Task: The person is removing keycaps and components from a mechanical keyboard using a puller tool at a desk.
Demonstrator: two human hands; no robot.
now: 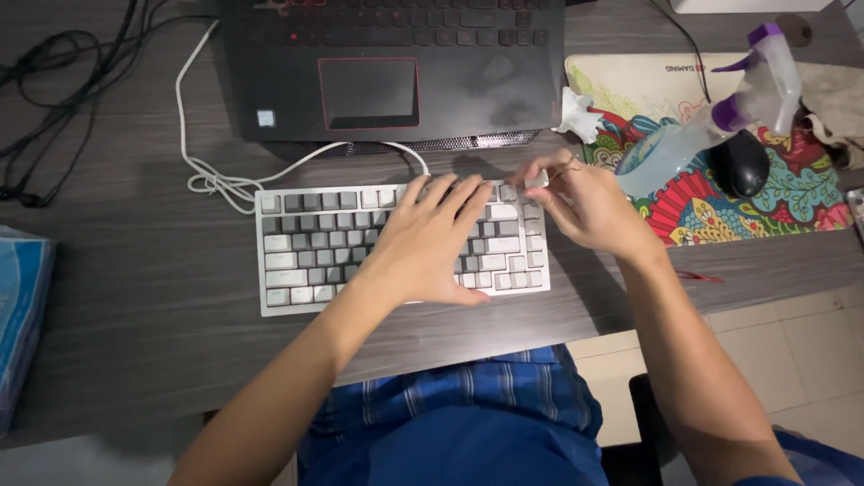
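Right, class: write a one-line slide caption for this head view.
Left hand lies flat on a grey-and-white keyboard while the right hand pinches at its top-right corner.

Bare forearms, no sleeves; blue shorts (plaid pattern, white stripes).

Two hands are in view, the left hand point(430, 241) and the right hand point(585, 205). There is one keyboard point(306, 247) with white and grey keys, and one black laptop point(387, 67) behind it. One white cable point(225, 175) runs from the keyboard, and a bundle of black cables point(54, 108) lies at the far left; their number cannot be told. One spray bottle point(711, 117) with a purple nozzle lies on one colourful mouse pad point(792, 193), beside one black mouse point(740, 162). One crumpled white tissue point(576, 115) sits near the laptop's corner. One blue packet point(20, 306) shows at the left edge. All rest on one grey desk point(135, 297).
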